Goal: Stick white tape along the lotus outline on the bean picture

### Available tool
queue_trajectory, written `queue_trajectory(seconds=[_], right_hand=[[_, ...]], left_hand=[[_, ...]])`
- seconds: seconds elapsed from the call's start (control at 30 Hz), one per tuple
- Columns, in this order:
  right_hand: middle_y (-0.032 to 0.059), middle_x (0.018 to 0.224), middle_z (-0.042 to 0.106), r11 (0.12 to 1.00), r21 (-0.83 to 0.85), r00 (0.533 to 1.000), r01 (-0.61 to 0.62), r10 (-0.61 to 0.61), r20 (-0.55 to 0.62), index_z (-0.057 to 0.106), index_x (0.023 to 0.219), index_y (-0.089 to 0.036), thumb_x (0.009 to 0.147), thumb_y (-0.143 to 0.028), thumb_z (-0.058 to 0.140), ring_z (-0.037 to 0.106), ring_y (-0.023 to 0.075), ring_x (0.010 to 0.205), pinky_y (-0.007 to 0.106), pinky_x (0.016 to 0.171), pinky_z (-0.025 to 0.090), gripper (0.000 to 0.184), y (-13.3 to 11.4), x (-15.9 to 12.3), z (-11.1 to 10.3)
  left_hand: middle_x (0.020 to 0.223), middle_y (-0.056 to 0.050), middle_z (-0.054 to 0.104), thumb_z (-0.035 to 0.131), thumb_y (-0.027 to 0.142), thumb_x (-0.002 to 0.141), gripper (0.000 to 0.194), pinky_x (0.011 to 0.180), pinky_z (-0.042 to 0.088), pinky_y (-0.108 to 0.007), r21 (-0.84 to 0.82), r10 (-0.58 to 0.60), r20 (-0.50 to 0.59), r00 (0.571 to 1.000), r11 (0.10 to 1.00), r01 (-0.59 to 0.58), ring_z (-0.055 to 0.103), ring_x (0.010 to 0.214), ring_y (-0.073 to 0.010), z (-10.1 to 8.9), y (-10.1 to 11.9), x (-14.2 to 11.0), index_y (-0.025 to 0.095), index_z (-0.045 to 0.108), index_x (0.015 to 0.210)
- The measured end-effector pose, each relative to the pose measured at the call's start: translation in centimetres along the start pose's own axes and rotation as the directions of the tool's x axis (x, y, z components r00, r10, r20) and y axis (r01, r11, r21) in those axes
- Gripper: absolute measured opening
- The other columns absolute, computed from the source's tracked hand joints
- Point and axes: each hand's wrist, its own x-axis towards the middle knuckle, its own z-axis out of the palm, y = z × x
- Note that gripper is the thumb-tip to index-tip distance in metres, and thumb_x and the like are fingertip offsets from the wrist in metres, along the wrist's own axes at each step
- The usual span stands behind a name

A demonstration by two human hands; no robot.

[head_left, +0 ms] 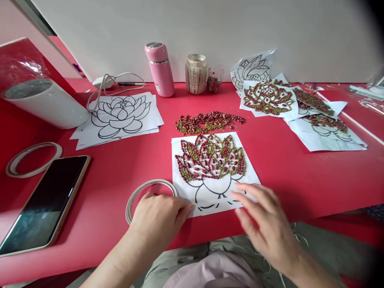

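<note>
Craft workspace suggested: red table (300,176) strewn with bean-filled flower drawings (214,158), loose beans (210,122), tape rolls (129,206) (pink flask (162,76) parked behind).

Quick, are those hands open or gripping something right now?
Left hand: curled over the tape roll; grip cannot be told.
Right hand: open, fingers spread by the paper.

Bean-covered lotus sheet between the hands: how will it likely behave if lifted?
The sheet will probably flop, as it looks like thin paper. It may droop at the top, where the beans sit. Being small and rounded, some could roll off if tilted.
</note>
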Motion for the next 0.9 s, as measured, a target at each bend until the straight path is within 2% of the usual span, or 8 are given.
queue_trajectory(seconds=[0.1,0.2,0.43,0.53,0.63,0.7,0.8,0.9], right_hand=[[0.0037,0.14,0.029,0.988,-0.089,0.971,0.13,-0.109,0.211,0.043,0.126,-0.029,0.088,-0.04,0.045,0.028,0.0302,0.123,0.046,0.093,0.032,0.04,-2.0,0.5,0.7],[0.0035,0.146,0.016,0.973,-0.171,0.956,0.158,-0.108,0.273,0.041,0.129,-0.031,0.087,-0.05,0.041,0.02,0.0338,0.127,0.051,0.094,0.029,0.046,-2.5,0.6,1.1],[0.0062,0.144,0.02,0.944,-0.329,0.98,0.008,0.058,0.19,0.04,0.131,-0.029,0.087,-0.047,0.04,0.024,0.0347,0.126,0.05,0.09,0.032,0.047,1.0,-2.7,0.0],[0.0085,0.142,0.026,0.939,-0.334,0.988,-0.082,0.121,0.096,0.042,0.129,-0.026,0.088,-0.042,0.039,0.027,0.035,0.125,0.051,0.091,0.031,0.044,2.4,-4.1,-0.8],[0.0115,0.131,0.039,0.969,-0.199,0.989,-0.148,0.141,-0.047,0.045,0.123,-0.022,0.087,-0.035,0.043,0.038,0.0307,0.117,0.047,0.093,0.032,0.038,1.8,-3.5,-1.3],[0.0096,0.111,0.053,0.986,0.027,0.985,-0.164,0.165,-0.057,0.046,0.115,-0.02,0.087,-0.027,0.046,0.052,0.0217,0.1,0.034,0.086,0.04,0.029,0.3,-1.9,-1.1],[0.001,0.082,0.058,0.917,0.356,0.982,-0.179,0.143,0.125,0.048,0.099,-0.021,0.089,-0.02,0.041,0.056,0.0119,0.071,0.02,0.064,0.043,0.013,-2.7,1.6,-0.2],[-0.0005,0.072,0.057,0.917,0.352,0.942,-0.185,0.063,0.331,0.048,0.08,-0.02,0.086,-0.016,0.041,0.054,0.0119,0.064,0.021,0.058,0.038,0.01,-4.7,4.6,0.9]], left_hand=[[0.066,-0.005,0.066,0.025,0.041,0.087,0.046,0.05,0.021,-0.028,-0.003,0.005,-0.003,1.0,1.0,-0.005,0.059,0.061,-0.0193,0.0,0.1,0.2,0.022,0.065,0.075],[0.066,-0.005,0.066,0.025,0.041,0.087,0.046,0.05,0.021,-0.028,0.001,0.006,-0.012,1.0,1.0,-0.006,0.059,0.061,-0.0187,0.0,0.1,0.3,0.022,0.065,0.075],[0.063,-0.005,0.065,0.026,0.04,0.087,0.046,0.049,0.02,-0.027,-0.006,0.014,-0.017,1.0,1.0,-0.014,0.058,0.059,-0.017,-0.2,0.0,0.0,0.021,0.065,0.073],[0.062,-0.005,0.064,0.026,0.04,0.087,0.046,0.049,0.021,-0.027,-0.011,0.02,-0.015,1.0,1.0,-0.02,0.058,0.059,-0.0179,-0.4,0.1,-0.1,0.021,0.065,0.072],[0.063,-0.006,0.065,0.027,0.039,0.087,0.045,0.049,0.022,-0.027,-0.007,0.022,-0.018,1.0,1.0,-0.022,0.059,0.06,-0.019,-0.5,0.2,-0.1,0.02,0.065,0.071],[0.066,-0.006,0.066,0.028,0.038,0.087,0.043,0.05,0.023,-0.027,-0.001,0.024,-0.032,0.999,1.0,-0.024,0.059,0.061,-0.0193,-0.5,0.3,-0.2,0.021,0.065,0.072],[0.066,-0.006,0.066,0.029,0.036,0.087,0.042,0.051,0.025,-0.028,-0.007,0.029,-0.058,0.998,1.0,-0.03,0.06,0.06,-0.0191,-0.3,0.3,-0.3,0.02,0.065,0.071],[0.064,-0.006,0.066,0.029,0.036,0.087,0.042,0.052,0.026,-0.028,-0.022,0.043,-0.088,0.995,0.999,-0.045,0.06,0.059,-0.02,-0.1,0.2,-0.4,0.02,0.064,0.069]])
